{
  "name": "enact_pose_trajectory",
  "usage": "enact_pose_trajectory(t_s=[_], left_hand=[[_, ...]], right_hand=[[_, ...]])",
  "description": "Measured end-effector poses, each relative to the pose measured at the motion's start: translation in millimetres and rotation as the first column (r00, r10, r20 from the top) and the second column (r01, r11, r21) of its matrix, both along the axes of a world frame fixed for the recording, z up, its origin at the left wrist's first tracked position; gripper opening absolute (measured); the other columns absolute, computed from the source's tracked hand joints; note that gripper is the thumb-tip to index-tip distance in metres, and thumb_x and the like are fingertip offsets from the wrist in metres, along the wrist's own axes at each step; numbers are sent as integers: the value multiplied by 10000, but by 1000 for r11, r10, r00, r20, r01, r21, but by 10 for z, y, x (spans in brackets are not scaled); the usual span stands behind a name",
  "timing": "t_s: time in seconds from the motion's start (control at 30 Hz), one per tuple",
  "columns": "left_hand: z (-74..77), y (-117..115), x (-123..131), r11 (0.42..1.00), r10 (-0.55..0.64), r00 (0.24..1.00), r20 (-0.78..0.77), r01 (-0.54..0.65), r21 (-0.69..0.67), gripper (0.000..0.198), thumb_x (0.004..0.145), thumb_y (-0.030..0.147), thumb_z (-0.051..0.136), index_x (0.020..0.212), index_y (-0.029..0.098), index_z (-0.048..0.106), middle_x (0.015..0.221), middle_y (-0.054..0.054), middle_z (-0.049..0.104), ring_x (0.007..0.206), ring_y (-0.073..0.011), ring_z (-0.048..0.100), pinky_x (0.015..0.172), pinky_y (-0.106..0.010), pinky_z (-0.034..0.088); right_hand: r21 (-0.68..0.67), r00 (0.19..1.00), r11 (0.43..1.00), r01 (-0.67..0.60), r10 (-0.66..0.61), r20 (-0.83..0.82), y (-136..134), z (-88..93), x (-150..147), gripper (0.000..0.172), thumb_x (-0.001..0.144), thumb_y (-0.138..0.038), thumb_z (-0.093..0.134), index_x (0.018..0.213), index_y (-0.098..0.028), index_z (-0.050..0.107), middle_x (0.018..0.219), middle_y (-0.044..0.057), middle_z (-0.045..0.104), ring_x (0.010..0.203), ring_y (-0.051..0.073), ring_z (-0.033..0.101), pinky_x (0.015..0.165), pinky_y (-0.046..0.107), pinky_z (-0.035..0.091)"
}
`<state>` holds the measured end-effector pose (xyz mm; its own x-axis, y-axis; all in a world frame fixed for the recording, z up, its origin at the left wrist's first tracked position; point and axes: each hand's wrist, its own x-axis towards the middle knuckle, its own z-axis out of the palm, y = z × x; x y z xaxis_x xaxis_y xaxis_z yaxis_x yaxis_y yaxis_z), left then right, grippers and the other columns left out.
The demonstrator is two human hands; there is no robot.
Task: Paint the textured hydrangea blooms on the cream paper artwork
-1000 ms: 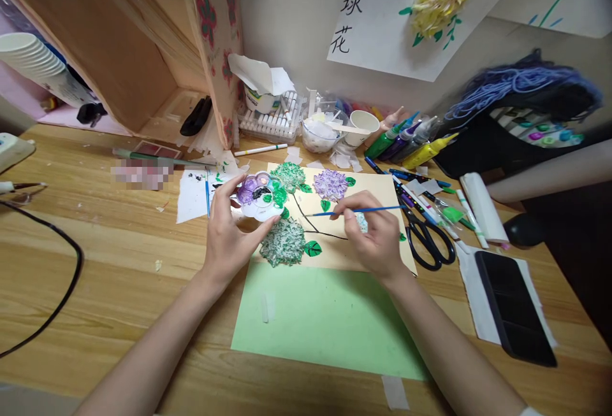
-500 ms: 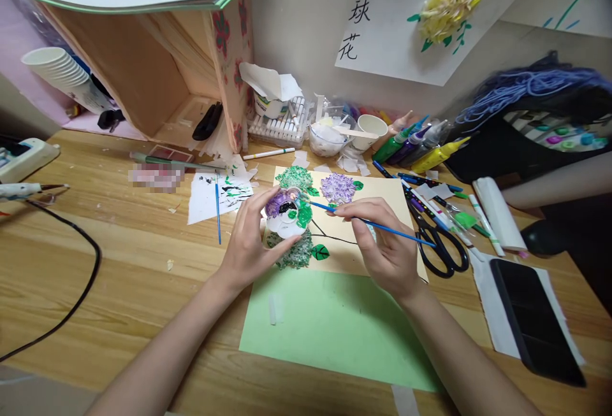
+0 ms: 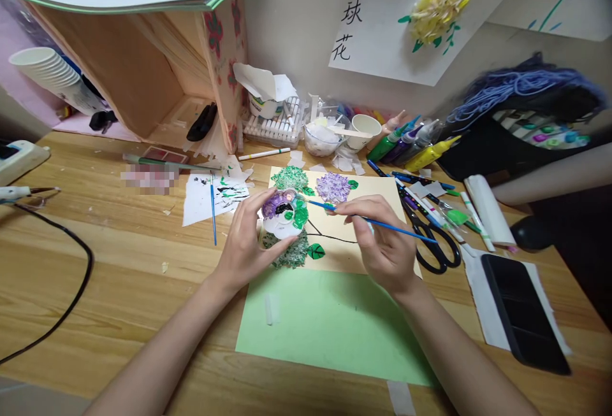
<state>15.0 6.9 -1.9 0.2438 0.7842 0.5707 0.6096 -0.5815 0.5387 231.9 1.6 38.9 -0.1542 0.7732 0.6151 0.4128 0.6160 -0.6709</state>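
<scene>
My left hand [image 3: 248,241] grips a small round paint palette [image 3: 282,228] by its edge, with purple, black and green paint in it. A thin blue paintbrush [image 3: 392,227] is held in my right hand [image 3: 385,244], its tip at the palette's right edge. Under both hands lies a cream sheet [image 3: 344,260] with textured flower heads, a purple one [image 3: 333,186] and a green one [image 3: 289,178] among them, plus green leaves and dark stem lines. A green sheet [image 3: 329,327] extends below it, toward me.
Black scissors [image 3: 437,253] and several pens lie right of the sheet, beside a black case [image 3: 526,314]. Behind stand paint bottles [image 3: 433,153], a paper cup [image 3: 366,129] and a marker box [image 3: 272,128]. Another brush [image 3: 213,212] rests on the left near a paint-stained paper [image 3: 196,202].
The whole view has shifted slightly, so most things appear a little further left. Both hands keep their hold, and the brush tip stays by the palette's edge.
</scene>
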Motion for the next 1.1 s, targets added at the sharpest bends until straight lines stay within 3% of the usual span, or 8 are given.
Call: enact_pose_trajectory(t_s=[0.13,0.23,0.37,0.53,1.1], left_hand=[[-16,24,-19,998,56,998,8,-56,4,789,704,313,753,1364,189,341,1302,-148,523,1180,-258,510,862,-382,488],[-20,42,-35,992,126,991,33,-126,-14,780,689,332,763,1350,206,368,1291,-133,533,1144,-257,530,823,-369,489],[-7,57,-45,983,185,982,36,-184,-17,788,669,346,774,1342,211,386,1274,-123,544,1102,-258,548,798,-366,488],[-8,65,-43,979,202,979,30,-201,-15,797,662,353,775,1347,228,388,1274,-114,543,1099,-262,547,799,-380,493],[-7,62,-38,980,200,979,37,-200,-21,804,664,357,777,1353,242,379,1280,-108,536,1098,-262,545,826,-390,491]], right_hand=[[101,962,972,212,-189,-199,53,33,116,207,888,-158,445,846,-241,630,735,19,641,717,190,596,616,337,458],[-5,955,957,291,-290,-59,137,28,253,191,872,-173,464,749,-221,602,679,8,605,665,178,586,622,330,449],[-79,947,953,292,-276,161,243,-32,335,187,818,-141,479,670,-201,577,660,5,615,619,155,576,590,294,442],[-13,924,956,293,-279,262,285,-108,300,191,783,-125,478,622,-206,539,629,4,619,567,141,548,558,277,431],[-31,917,961,276,-254,307,305,-176,299,171,767,-104,488,634,-203,527,640,11,627,556,142,534,551,277,430]])
